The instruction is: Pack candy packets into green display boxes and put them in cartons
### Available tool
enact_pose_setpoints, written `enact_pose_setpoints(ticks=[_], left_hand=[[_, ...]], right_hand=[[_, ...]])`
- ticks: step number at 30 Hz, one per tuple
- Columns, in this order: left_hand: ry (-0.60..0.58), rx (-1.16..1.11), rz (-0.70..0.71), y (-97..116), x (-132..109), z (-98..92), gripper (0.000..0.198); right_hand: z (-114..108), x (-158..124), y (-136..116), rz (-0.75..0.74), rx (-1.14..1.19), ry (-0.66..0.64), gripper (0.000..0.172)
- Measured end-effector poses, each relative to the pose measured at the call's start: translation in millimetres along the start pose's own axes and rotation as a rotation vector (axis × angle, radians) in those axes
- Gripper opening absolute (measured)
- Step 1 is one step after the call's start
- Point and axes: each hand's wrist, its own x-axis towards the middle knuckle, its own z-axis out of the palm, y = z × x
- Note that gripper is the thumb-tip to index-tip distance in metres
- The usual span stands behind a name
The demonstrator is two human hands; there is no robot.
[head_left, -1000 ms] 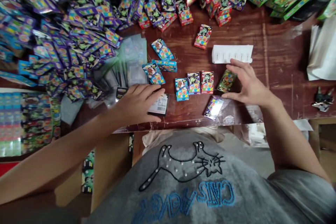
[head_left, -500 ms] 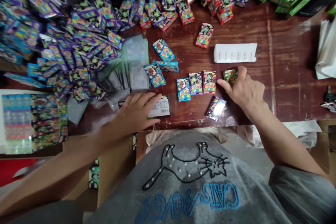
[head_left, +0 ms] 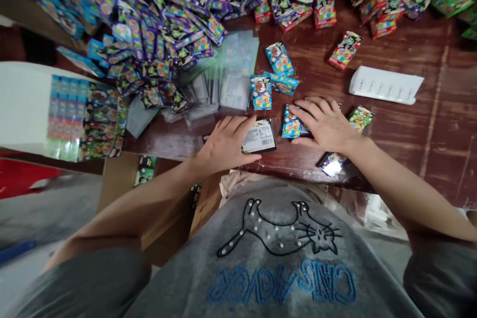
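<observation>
My left hand [head_left: 230, 143] lies flat with spread fingers over a printed card in a clear sleeve [head_left: 265, 138], whose barcode side shows past my fingertips. My right hand [head_left: 323, 121] is open, palm down, over a row of small boxes. Its fingertips touch a blue box [head_left: 289, 123] at the row's left end; the boxes beside it are mostly hidden under the palm. A green box [head_left: 361, 117] lies just right of that hand, and a purple box [head_left: 333, 164] lies tilted below the wrist.
Above sit loose blue boxes [head_left: 261, 93], a red box [head_left: 346, 49] and a white folded tray [head_left: 386, 85]. Clear plastic sleeves [head_left: 236, 77] are stacked left of them. Purple boxes [head_left: 175, 25] heap along the back left; packed sets [head_left: 85, 119] lie far left.
My right hand has moved left from the green box onto the row of boxes. The left hand stays on the card. The camera view has shifted left.
</observation>
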Motion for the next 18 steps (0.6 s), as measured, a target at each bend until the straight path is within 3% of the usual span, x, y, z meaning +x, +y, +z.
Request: enact_pose_setpoints(ticks=[2, 9, 18], left_hand=[[0.027, -0.023, -0.006, 1.1, -1.8, 1.8, 0.101], [0.061, -0.12, -0.013, -3.2, -0.3, 4.1, 0.099], [0.068, -0.125, 0.07, -10.4, 4.1, 11.1, 0.098]], right_hand=[[5.3, 6.8, -4.6, 0.0, -0.01, -0.005, 0.088], [6.5, 7.3, -28.4, 0.02, 0.007, 0.053, 0.08], [14.5, 3.7, -48.8, -0.085, 0.101, 0.016, 0.071]])
